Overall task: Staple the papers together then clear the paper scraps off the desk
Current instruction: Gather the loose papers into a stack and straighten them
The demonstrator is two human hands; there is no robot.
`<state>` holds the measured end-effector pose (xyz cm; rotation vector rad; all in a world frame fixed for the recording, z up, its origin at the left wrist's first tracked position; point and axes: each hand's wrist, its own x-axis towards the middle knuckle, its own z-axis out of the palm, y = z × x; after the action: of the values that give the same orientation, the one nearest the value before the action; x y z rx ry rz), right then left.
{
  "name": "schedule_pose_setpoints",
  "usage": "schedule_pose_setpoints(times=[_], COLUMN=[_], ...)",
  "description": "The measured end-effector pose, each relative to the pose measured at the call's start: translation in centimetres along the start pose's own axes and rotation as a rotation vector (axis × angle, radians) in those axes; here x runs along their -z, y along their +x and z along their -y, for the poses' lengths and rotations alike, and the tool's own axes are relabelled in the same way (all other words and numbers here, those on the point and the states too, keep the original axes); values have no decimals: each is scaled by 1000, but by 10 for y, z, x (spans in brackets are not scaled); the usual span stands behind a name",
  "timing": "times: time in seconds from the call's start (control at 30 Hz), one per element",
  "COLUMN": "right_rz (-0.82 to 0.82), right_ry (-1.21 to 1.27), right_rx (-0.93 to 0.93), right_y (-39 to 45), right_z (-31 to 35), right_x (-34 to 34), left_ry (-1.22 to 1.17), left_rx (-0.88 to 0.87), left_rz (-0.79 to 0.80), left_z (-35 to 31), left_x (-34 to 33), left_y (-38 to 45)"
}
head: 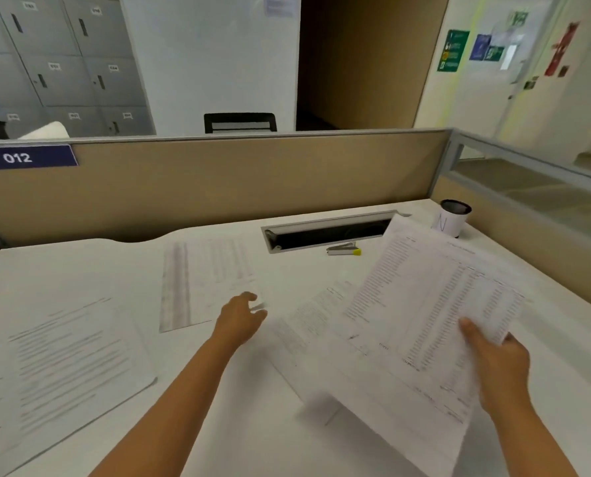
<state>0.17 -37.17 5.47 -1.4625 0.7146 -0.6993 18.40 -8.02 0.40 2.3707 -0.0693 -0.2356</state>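
My right hand (493, 356) grips a printed sheet (424, 304) by its near right edge and holds it lifted and tilted over the desk. A second printed sheet (307, 321) lies flat under it. My left hand (242, 318) reaches out at the near corner of a third sheet (204, 280) in the middle of the desk, fingers loosely curled; blur hides whether it touches the paper. A fourth sheet (70, 366) of text lies at the near left. A small grey stapler with a yellow end (344, 250) sits by the cable slot, beyond both hands.
A white desk (239, 425) is bounded by a tan partition (218, 180) at the back and a glass panel at the right. An open cable slot (328, 232) is cut into the desk. A black-rimmed cup (454, 216) stands at the far right corner.
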Motion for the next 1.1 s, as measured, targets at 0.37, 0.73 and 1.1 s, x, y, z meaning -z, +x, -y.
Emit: schedule_pose_setpoints(times=[0.37, 0.73, 1.1], right_rz=[-8, 197, 386], right_ry=[-43, 2, 63], right_rx=[-103, -171, -252], right_y=[49, 60, 55], right_z=[-14, -20, -27], right_x=[28, -6, -13], left_ry=[507, 269, -612], left_rx=[79, 229, 231], left_rz=[136, 139, -118], left_z=[-34, 6, 17], left_x=[-70, -48, -30], left_y=[14, -28, -115])
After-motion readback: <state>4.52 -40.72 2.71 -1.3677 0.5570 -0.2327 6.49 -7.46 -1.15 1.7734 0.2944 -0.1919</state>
